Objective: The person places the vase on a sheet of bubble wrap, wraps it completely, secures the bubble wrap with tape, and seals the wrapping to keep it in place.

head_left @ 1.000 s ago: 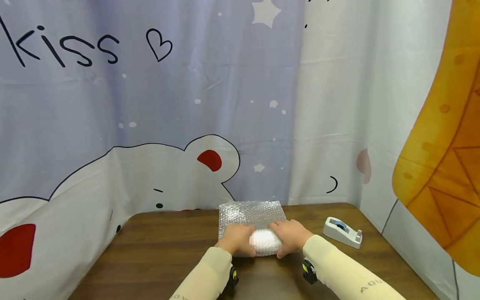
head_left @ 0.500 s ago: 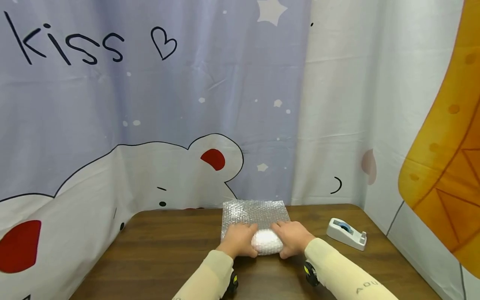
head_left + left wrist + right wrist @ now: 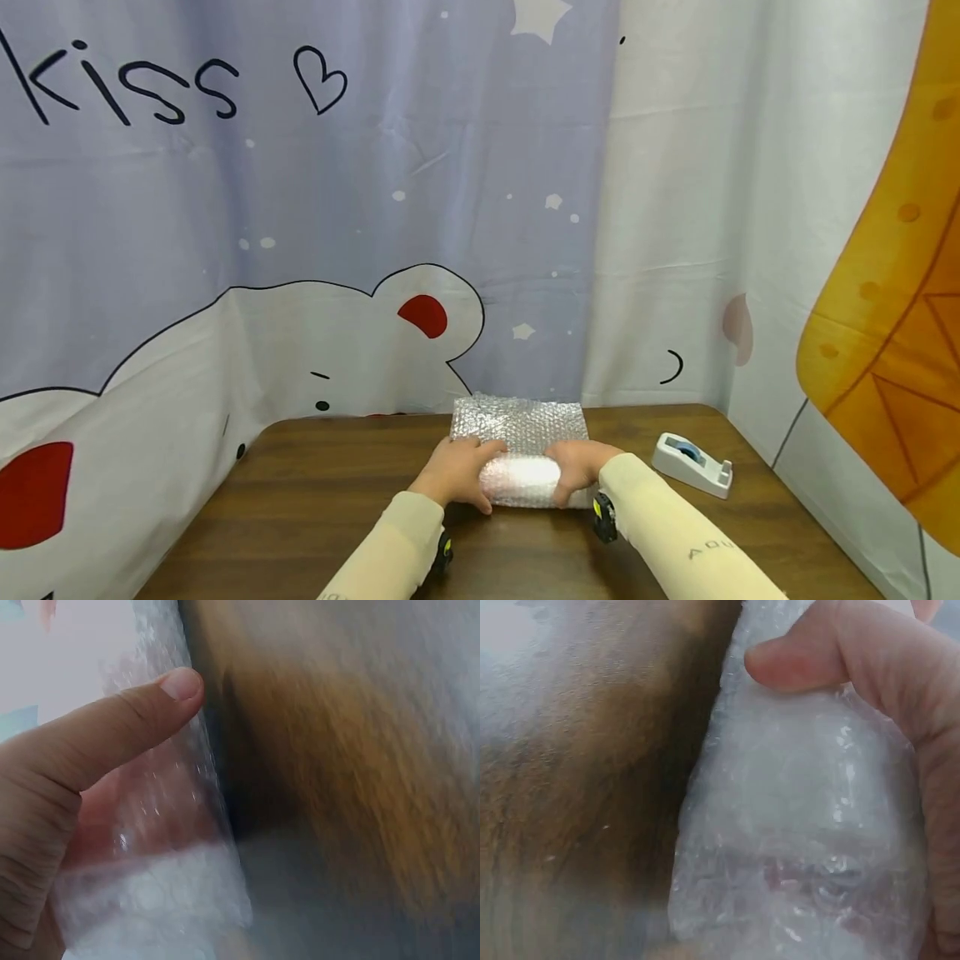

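Both hands are engaged on 1 roll of bubble wrap (image 3: 521, 481); clock positions are taken from that roll, 12 being the far side. The left hand (image 3: 454, 473) grips the roll's 9 o'clock end, thumb on the near face, fingers over the top. The right hand (image 3: 581, 468) grips the 3 o'clock end likewise, its thumb lying against the wrap in the right wrist view. What the roll contains cannot be told.

A flat sheet of bubble wrap (image 3: 517, 423) lies at 12 o'clock, just beyond the roll. Each forearm wears a pale yellow sleeve (image 3: 660, 517). Roll and sheet rest on a brown wood-grain table (image 3: 300, 504). 1 white tape dispenser (image 3: 693, 471), with a blue core, stands on it at 3 o'clock, apart from the right hand. A printed curtain (image 3: 517, 167) hangs behind, lettered "kiss" with 1 heart towards 10 o'clock, an orange shape towards 2.
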### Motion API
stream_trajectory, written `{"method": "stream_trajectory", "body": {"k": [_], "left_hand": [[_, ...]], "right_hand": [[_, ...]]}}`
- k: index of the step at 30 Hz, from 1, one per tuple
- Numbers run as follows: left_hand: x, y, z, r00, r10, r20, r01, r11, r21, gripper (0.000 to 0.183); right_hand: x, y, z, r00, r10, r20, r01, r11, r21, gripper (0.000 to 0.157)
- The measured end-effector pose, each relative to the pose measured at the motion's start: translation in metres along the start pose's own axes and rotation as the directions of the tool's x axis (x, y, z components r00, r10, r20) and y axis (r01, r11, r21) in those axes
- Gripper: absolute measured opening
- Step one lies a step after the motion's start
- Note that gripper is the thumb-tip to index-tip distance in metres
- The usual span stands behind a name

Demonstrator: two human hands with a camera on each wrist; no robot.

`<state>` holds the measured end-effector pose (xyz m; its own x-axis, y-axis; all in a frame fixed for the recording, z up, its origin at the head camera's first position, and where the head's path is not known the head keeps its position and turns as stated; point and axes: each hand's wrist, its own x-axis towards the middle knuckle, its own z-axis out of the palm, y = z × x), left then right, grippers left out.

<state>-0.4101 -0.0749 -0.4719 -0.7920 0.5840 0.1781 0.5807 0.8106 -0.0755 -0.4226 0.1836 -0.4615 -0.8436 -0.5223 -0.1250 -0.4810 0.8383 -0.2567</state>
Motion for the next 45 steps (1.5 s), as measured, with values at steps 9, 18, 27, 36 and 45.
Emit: {"method": "stream_trajectory", "body": {"k": [9,18,27,36,45], "left_hand": [[-0.002,-0.013,0.007,0.998,0.055,-0.042,-0.058,0.994,-0.092,0.080],[0.006,-0.014,0.006,0.996,0.005,0.091,0.018,0.967,-0.252,0.082],[0.004,-0.019,0.000,0.953,-0.050,0.298,0.183,0.879,-0.439,0.091],[0.005,-0.024,-0.002,0.948,-0.038,0.315,0.227,0.774,-0.591,0.086],[-0.008,-0.029,0.003,0.963,-0.083,0.256,0.244,0.669,-0.702,0.076]], "right_hand": [[-0.002,-0.001,-0.001,0.999,-0.038,-0.015,0.038,0.999,0.023,0.090],[-0.016,0.015,0.006,0.930,-0.281,-0.237,0.187,0.916,-0.354,0.082],[-0.023,0.014,0.015,0.892,-0.369,-0.263,0.231,0.870,-0.436,0.093],[-0.020,0.013,0.008,0.940,-0.238,-0.245,0.215,0.970,-0.116,0.076],[-0.014,0.008,0.006,0.982,-0.142,-0.124,0.148,0.988,0.039,0.075]]}}
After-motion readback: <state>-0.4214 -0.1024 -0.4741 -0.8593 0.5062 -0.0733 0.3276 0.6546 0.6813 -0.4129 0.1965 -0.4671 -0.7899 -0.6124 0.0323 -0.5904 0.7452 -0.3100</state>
